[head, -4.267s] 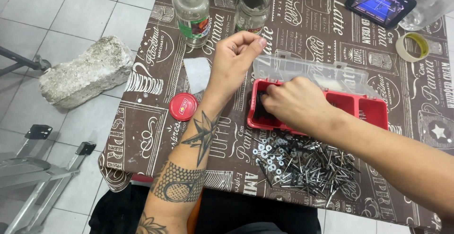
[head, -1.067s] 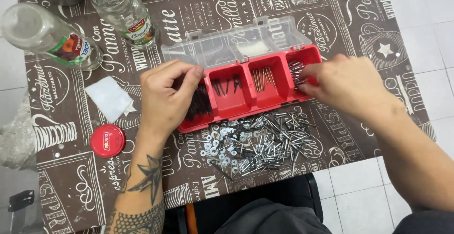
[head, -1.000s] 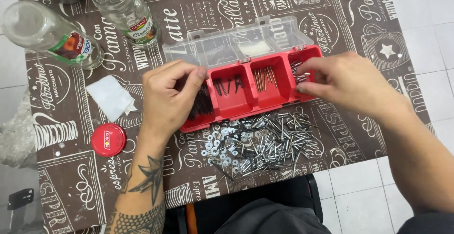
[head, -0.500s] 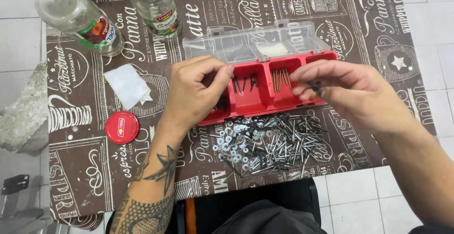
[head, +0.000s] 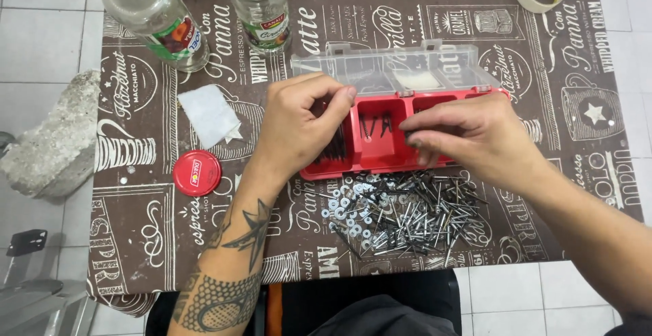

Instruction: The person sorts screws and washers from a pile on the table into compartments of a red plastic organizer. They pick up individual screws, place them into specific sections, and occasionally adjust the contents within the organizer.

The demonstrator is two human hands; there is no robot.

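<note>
The red plastic organiser tray with several compartments (head: pixel 380 156) lies in the middle of the table covered with a brown printed cloth (head: pixel 136 227), and its clear hinged lid (head: pixel 394 71) is folded open on the far side. The left hand (head: pixel 299 129) rests over the left end of this tray, with fingers curled and thumb near the forefinger; whether something small is pinched there I cannot tell. The right hand (head: pixel 468 136) is over the right compartments, fingertips pressed together and pointing left, perhaps on a small screw, but the piece itself is hidden.

Just in front of the tray, on the near side, lies a loose heap of dark screws, nails and pale washers (head: pixel 401 214). I judge these pieces light, stiff and a little slippery; the points are sharp, so each is best taken by the shank or head with two fingertips. The tray looks light and may slide if pushed.

Left of the tray lie a white folded paper (head: pixel 207 115) and a red round lid (head: pixel 197 173). Beyond the tray stand two clear glass jars (head: pixel 261 7).
</note>
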